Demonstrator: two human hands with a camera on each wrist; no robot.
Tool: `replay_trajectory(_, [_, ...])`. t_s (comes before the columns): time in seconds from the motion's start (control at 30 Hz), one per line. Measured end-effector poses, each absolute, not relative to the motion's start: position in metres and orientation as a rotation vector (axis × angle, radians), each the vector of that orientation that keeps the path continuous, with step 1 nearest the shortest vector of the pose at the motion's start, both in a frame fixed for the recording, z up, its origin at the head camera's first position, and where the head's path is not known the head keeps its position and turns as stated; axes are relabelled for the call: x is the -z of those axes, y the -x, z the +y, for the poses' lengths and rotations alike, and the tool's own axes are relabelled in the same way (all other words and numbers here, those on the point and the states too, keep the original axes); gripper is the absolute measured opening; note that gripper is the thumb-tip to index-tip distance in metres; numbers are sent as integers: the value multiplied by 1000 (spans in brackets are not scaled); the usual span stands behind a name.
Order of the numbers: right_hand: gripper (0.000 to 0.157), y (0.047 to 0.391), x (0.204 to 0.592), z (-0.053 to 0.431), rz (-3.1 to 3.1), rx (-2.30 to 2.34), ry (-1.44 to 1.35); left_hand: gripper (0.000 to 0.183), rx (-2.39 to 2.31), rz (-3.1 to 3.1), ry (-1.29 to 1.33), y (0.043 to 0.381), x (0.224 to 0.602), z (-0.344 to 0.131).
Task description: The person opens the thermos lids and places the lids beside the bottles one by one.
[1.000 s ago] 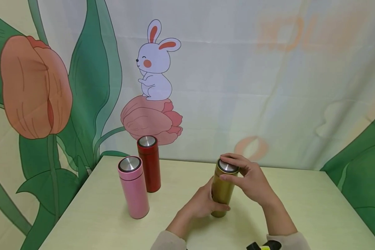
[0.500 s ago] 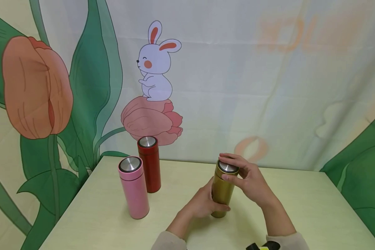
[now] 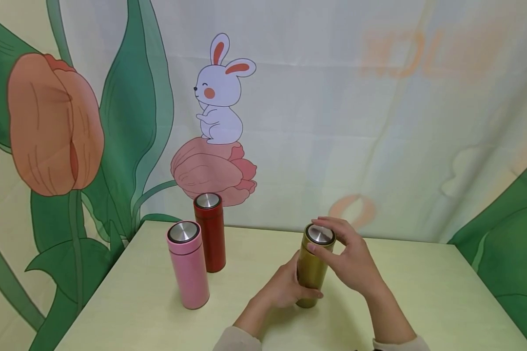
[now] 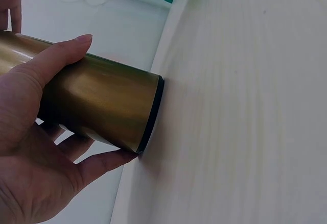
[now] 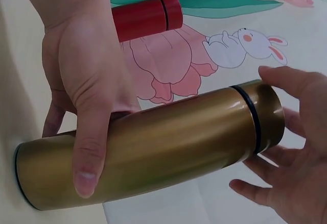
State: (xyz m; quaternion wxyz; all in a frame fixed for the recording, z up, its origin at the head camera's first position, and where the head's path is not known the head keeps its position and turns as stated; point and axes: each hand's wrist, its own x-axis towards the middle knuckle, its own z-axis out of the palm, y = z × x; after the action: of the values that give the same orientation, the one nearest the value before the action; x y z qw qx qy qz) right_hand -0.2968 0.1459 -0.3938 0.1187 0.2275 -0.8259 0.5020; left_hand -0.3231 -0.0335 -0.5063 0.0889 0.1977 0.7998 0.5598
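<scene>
A gold thermos with a steel-topped lid stands upright on the table, right of centre. My left hand grips its lower body from the left, thumb across the near side. In the left wrist view, that hand wraps the thermos just above its dark base ring. My right hand holds the lid from the right, its thumb and fingers spread around the rim. A dark ring marks the seam between lid and body.
A pink thermos and a red thermos stand upright, lids on, on the left of the pale wooden table. Behind the table's back edge hangs a curtain printed with a rabbit and tulips.
My right hand has turned a little on the lid, its thumb shifting left along the near rim. The left hand and gold thermos stay in place. The head view has tilted slightly.
</scene>
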Motion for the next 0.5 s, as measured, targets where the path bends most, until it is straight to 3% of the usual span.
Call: replay_trajectory(0.5, [53, 283, 401, 117, -2347, -1080, -348, 97, -1649, 2417, -578, 322, 508, -33])
